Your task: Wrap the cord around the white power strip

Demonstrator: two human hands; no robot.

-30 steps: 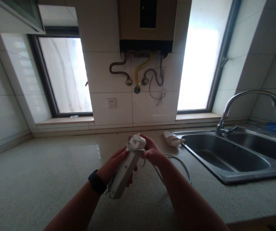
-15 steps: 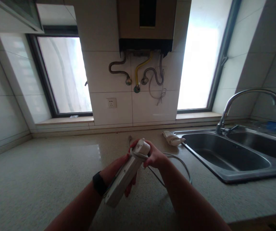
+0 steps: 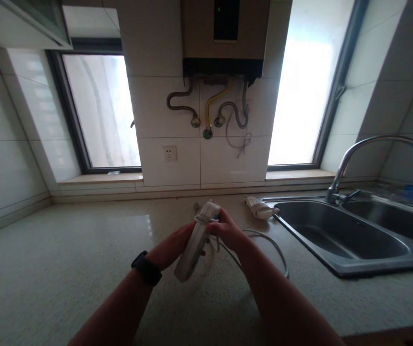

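Note:
A long white power strip (image 3: pixel 192 252) is tilted above the counter, its far end pointing away from me. My left hand (image 3: pixel 179 245) wraps round it from the left and beneath, with a dark watch on that wrist. At the far end my right hand (image 3: pixel 226 230) is closed on the grey-white cord (image 3: pixel 280 250), which loops across the strip there. The rest of the cord hangs below my right hand and curves over the counter to the right. Some fingertips of both hands are hidden behind the strip.
A double steel sink (image 3: pixel 339 235) with a tall curved faucet (image 3: pixel 343 163) is set in the counter (image 3: pixel 66 269) at right. A crumpled white packet (image 3: pixel 260 209) lies by its left rim. A wall socket (image 3: pixel 170 153) sits below a water heater (image 3: pixel 224 48) with hoses.
The power strip has turned in my hands and moved slightly away from me. My right hand has shifted along its far end with the cord. The view has swung a little left.

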